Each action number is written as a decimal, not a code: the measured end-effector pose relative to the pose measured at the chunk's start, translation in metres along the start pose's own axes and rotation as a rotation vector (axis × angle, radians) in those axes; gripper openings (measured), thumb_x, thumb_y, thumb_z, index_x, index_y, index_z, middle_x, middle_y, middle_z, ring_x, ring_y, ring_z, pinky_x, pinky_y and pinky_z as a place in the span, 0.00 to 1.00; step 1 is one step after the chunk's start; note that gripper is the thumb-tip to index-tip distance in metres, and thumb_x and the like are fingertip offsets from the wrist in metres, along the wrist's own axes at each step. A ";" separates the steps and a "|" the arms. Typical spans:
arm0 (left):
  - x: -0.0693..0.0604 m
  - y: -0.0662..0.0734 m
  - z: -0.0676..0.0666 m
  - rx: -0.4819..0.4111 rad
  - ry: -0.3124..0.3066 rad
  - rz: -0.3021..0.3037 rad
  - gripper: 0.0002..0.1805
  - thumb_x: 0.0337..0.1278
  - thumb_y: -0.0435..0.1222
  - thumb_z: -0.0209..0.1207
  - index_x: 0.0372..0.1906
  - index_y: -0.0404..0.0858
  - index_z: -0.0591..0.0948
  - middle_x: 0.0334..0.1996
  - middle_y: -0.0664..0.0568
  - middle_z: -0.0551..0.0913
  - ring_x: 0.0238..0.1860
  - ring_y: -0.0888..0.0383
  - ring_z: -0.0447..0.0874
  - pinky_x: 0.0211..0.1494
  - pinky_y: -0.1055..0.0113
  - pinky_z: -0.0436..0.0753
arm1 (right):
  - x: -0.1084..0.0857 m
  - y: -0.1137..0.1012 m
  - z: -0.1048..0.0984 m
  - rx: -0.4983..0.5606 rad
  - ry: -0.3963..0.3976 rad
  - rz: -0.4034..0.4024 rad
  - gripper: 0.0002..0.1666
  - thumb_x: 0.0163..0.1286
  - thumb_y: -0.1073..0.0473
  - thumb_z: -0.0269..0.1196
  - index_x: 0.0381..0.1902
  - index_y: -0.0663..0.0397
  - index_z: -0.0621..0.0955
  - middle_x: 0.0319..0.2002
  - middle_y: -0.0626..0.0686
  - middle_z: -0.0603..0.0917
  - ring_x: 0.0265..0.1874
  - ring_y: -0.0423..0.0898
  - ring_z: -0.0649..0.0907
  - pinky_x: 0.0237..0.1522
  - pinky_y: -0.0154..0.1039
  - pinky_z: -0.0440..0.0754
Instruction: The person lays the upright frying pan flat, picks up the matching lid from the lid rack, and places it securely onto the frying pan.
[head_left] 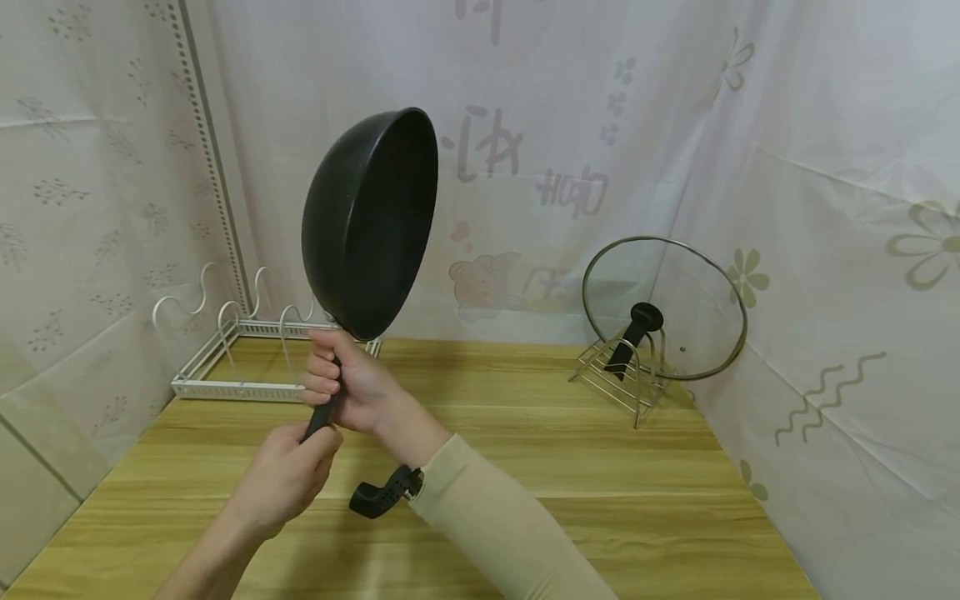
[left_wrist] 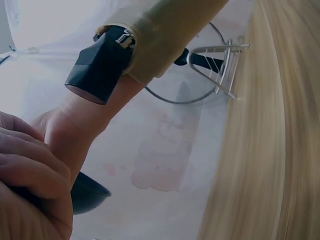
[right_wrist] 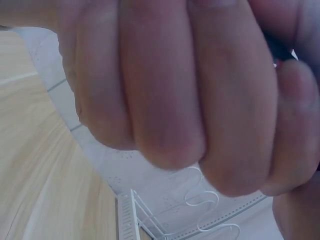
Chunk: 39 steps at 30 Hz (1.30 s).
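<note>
A black wok (head_left: 360,225) is held up above the table, tilted on edge with its hollow side facing right. My right hand (head_left: 352,383) grips its handle just below the bowl. Lower on the same handle, my left hand (head_left: 288,475) is wrapped around the end. In the left wrist view, part of the wok (left_wrist: 89,194) shows beyond the left hand (left_wrist: 32,180). Curled fingers of the right hand (right_wrist: 185,95) fill most of the right wrist view and hide nearly all of the handle.
A white metal rack (head_left: 240,390) with curved dividers stands at the back left of the wooden table (head_left: 510,467). At the back right, a glass lid (head_left: 697,308) leans upright in a small wire stand (head_left: 637,392). Printed curtains (head_left: 540,100) surround the table.
</note>
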<state>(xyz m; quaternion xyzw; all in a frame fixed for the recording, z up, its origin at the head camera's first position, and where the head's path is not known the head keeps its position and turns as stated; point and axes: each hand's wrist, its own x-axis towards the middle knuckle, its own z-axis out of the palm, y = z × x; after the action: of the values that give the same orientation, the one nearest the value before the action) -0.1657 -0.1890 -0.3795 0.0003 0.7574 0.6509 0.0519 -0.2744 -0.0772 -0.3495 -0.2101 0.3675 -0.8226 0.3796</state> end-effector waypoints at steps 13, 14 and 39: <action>0.009 -0.004 -0.004 -0.183 -0.340 0.115 0.25 0.80 0.31 0.42 0.20 0.33 0.52 0.09 0.60 0.55 0.10 0.53 0.42 0.08 0.71 0.53 | -0.005 -0.003 -0.010 0.074 -0.025 -0.019 0.35 0.87 0.48 0.44 0.12 0.37 0.59 0.10 0.35 0.63 0.10 0.31 0.67 0.22 0.23 0.61; 0.010 -0.005 -0.005 -0.198 -0.364 0.121 0.25 0.80 0.31 0.41 0.20 0.34 0.52 0.09 0.57 0.53 0.10 0.50 0.40 0.08 0.70 0.52 | -0.006 -0.004 -0.011 0.078 -0.023 -0.021 0.35 0.87 0.48 0.44 0.12 0.37 0.59 0.10 0.35 0.63 0.10 0.31 0.67 0.22 0.23 0.61; 0.029 -0.001 0.012 -0.963 -1.092 0.032 0.17 0.81 0.32 0.33 0.27 0.43 0.56 0.13 0.58 0.51 0.08 0.63 0.43 0.07 0.69 0.40 | -0.024 -0.018 -0.020 0.273 -0.054 -0.043 0.35 0.86 0.51 0.40 0.11 0.37 0.63 0.09 0.37 0.68 0.09 0.33 0.69 0.20 0.25 0.55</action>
<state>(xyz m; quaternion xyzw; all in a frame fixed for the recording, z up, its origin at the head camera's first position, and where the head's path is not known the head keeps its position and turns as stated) -0.1934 -0.1749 -0.3843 0.3132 0.2529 0.8198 0.4072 -0.2802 -0.0418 -0.3502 -0.1864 0.2374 -0.8668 0.3969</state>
